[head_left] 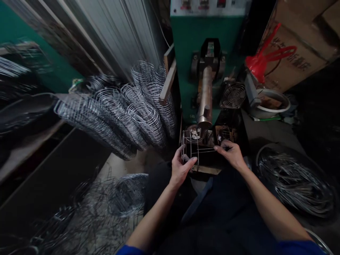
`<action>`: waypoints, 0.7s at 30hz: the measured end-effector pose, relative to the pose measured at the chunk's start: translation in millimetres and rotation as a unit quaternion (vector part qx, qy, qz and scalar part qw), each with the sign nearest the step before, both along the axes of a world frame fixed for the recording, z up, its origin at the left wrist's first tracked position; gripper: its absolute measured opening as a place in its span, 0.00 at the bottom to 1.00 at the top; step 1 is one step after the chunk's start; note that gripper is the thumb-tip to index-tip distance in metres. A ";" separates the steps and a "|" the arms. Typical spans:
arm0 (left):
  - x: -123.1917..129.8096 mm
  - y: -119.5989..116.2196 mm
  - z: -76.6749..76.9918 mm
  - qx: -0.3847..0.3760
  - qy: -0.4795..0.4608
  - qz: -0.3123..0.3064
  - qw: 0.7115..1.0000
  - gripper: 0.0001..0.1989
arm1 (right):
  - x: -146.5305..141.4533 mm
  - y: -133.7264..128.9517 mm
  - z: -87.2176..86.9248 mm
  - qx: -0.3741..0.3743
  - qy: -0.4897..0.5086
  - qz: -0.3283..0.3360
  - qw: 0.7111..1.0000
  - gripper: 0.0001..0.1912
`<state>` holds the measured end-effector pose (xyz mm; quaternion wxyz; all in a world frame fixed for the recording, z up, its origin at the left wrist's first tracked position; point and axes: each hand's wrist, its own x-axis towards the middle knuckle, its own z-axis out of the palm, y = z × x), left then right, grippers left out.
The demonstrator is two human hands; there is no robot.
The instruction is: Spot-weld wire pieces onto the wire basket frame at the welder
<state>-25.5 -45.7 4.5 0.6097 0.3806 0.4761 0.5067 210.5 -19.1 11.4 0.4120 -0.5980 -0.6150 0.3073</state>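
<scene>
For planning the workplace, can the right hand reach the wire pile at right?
Probably yes: the way from the right hand to the wire pile looks free, but that hand pinches thin wires.

Green is carried by the machine housing [186, 35], with a pale grey control panel [196, 11] marked by red switches [221, 3]; bare silver-grey is shown by the wire frame [191, 146], the thin wires [205, 152] and the ring-patterned wire stacks [146, 117]. Concentric circles are formed on the fan guard [233, 95], parallel grey stripes on the ribbed sheet [114, 35]. Bright red is seen on the plastic item [259, 65], brown with dark printed characters on the cardboard [300, 56], blue on the sleeves [297, 248].
</scene>
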 end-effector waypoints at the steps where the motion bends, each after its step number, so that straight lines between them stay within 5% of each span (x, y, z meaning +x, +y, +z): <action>1: 0.5 1.4 -0.1 0.000 0.000 0.001 1.000 0.42 | 0.6 0.9 -0.3 0.002 -0.003 0.002 1.000 0.25; 21: 18.0 32.2 -1.1 0.005 -0.015 0.007 1.000 0.43 | 17.8 24.9 5.8 0.023 -0.033 -0.001 0.999 0.27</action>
